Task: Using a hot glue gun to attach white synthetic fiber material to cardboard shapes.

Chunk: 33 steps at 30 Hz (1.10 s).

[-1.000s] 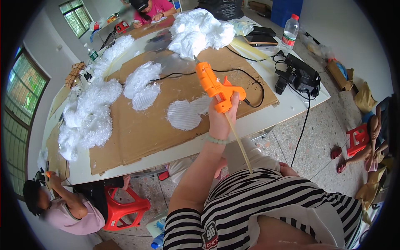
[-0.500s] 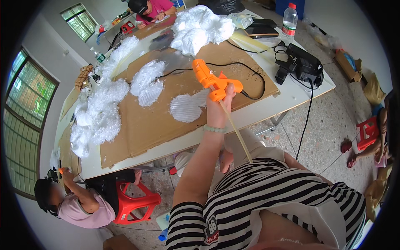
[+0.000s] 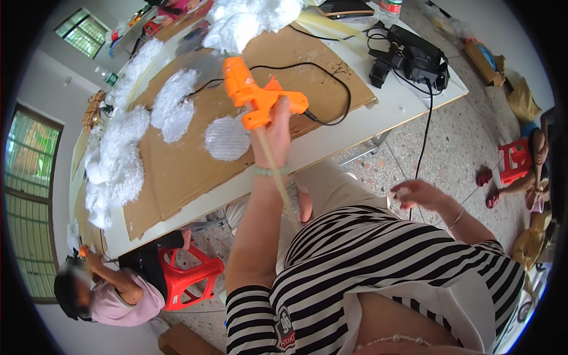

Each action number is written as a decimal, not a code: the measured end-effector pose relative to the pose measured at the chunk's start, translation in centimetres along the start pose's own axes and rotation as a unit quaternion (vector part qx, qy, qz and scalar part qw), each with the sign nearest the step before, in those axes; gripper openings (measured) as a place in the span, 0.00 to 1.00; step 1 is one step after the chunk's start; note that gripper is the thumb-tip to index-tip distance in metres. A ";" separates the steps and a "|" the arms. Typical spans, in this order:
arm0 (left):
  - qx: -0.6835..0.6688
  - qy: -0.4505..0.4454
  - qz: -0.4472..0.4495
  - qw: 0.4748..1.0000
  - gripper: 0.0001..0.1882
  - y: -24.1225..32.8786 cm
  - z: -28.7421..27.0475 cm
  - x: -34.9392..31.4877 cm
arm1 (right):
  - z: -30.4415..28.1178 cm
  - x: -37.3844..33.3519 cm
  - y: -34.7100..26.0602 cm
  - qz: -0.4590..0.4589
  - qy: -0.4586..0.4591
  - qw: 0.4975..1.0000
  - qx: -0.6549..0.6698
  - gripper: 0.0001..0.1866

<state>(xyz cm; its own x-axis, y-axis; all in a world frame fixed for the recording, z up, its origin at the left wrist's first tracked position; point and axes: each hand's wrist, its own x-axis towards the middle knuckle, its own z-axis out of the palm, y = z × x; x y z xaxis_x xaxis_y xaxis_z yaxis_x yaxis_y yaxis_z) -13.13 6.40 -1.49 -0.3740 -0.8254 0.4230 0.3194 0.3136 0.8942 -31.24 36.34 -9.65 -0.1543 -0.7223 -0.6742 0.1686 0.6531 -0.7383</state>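
Observation:
My left hand (image 3: 277, 133) is wrapped round the handle of an orange hot glue gun (image 3: 239, 83), held above the table. A long yellowish glue stick (image 3: 285, 192) runs out of the gun's rear down towards my striped shirt. Just left of that hand, a round, ribbed white piece (image 3: 222, 139) lies on the cardboard (image 3: 177, 183). Farther left is a ribbed piece with shiny white fluff (image 3: 173, 106). My right hand (image 3: 421, 195) hangs over the floor beside my lap, its fingers loosely bent and apart, with nothing visible in them.
Heaps of white fluff (image 3: 115, 163) line the table's left side, and another pile (image 3: 248, 23) sits at the back. Black power adapters (image 3: 414, 59) with cables crowd the right corner. A co-worker (image 3: 124, 293) sits on a red stool (image 3: 189, 278) at lower left.
The glue gun and my left hand have shifted left in the picture, as has the table. My right hand has come into view at the right.

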 end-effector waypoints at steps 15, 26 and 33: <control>-0.134 0.029 -0.065 0.988 0.16 2.8 2.2 3.9 | 5.8 7.7 -27.7 -0.445 -0.070 0.893 -0.015 0.16; -0.094 0.097 -0.049 0.990 0.18 1.2 1.0 6.0 | 5.8 12.4 -28.7 -0.407 -0.078 0.909 0.029 0.08; -0.119 0.116 -0.064 0.984 0.19 1.2 0.3 5.9 | 5.4 12.7 -27.9 -0.302 -0.060 0.934 0.180 0.11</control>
<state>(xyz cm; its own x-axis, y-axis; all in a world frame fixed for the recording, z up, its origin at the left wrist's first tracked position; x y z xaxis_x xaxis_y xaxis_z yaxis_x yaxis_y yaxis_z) -15.25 2.05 2.14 -0.2238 -0.9449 0.2388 0.4875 0.1037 0.8670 -32.61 7.76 2.48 -0.2210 -0.9687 -0.1130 0.4054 0.0141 -0.9140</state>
